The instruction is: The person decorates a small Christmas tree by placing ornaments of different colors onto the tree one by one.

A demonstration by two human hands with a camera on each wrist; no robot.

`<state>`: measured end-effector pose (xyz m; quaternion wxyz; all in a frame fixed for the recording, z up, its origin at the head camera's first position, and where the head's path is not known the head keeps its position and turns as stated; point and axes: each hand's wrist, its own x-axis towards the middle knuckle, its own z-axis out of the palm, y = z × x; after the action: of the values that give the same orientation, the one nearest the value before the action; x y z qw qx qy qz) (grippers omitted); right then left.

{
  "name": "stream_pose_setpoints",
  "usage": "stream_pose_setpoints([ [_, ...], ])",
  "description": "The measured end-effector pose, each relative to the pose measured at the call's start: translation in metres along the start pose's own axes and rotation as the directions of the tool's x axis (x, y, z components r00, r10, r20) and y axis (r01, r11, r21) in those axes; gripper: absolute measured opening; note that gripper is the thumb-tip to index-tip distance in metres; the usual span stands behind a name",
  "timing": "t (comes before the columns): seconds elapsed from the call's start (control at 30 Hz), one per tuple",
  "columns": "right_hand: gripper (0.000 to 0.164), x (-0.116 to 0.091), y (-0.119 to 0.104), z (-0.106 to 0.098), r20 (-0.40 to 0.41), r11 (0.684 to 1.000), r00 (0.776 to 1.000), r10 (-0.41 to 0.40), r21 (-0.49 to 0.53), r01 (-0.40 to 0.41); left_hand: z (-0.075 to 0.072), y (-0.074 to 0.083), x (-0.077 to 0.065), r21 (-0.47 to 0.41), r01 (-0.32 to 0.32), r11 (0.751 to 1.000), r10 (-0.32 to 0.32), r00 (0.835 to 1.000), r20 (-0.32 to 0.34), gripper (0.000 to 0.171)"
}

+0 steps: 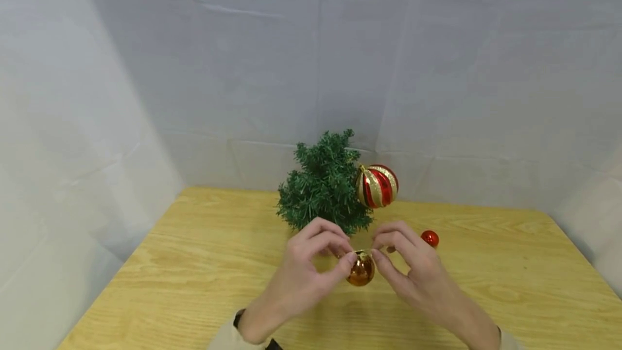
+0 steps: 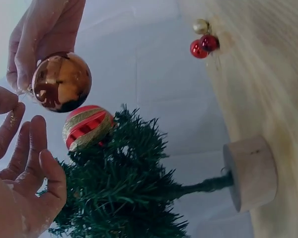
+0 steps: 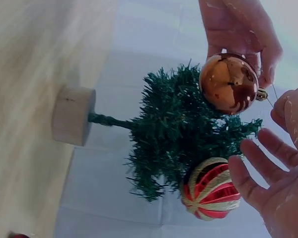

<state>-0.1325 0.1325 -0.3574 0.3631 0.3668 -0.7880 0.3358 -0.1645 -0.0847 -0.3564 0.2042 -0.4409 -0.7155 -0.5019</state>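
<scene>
A shiny copper-gold Christmas bauble hangs between my two hands, in front of a small artificial Christmas tree. Thumb and forefinger of my left hand pinch one side of the thin thread at its cap. On the other side, my right hand pinches the thread the same way. In the right wrist view the thread runs from the gold cap to the fingertips. The remaining fingers of both hands are loosely bent. A large red-and-gold striped bauble hangs on the tree's right side.
On the wooden table, right of the tree, lies a small red ball. The left wrist view shows a cluster of small red and gold balls. The tree stands on a round wooden base. Pale cloth hangs behind.
</scene>
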Motion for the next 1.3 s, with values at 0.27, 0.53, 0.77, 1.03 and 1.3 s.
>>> stream_pose_setpoints([
  [0.27,0.029,0.028,-0.001,-0.002,-0.035,0.99,0.998,-0.043,-0.138,0.037,-0.014,0.003,0.016,0.115,-0.091,0.989,0.101,0.991,-0.084,0.004],
  [0.53,0.03,0.049,0.002,0.002,-0.045,0.986,0.998,-0.041,-0.166,0.033,-0.025,0.001,0.028,0.185,-0.051,0.981,0.079,0.986,-0.146,0.005],
  [0.77,0.029,0.063,0.008,0.006,-0.082,0.983,0.993,-0.084,-0.171,0.069,-0.031,-0.002,0.038,0.254,-0.064,0.965,0.107,0.981,-0.16,0.005],
  [1.03,0.005,0.074,0.013,0.01,-0.084,0.981,0.991,-0.102,-0.174,0.086,-0.039,-0.007,0.049,0.522,-0.145,0.841,0.247,0.96,-0.132,0.005],
  [1.3,0.012,0.083,0.015,0.014,-0.093,0.977,0.993,-0.074,-0.206,0.053,-0.042,-0.01,0.056,0.583,-0.134,0.801,0.262,0.955,-0.14,0.006],
])
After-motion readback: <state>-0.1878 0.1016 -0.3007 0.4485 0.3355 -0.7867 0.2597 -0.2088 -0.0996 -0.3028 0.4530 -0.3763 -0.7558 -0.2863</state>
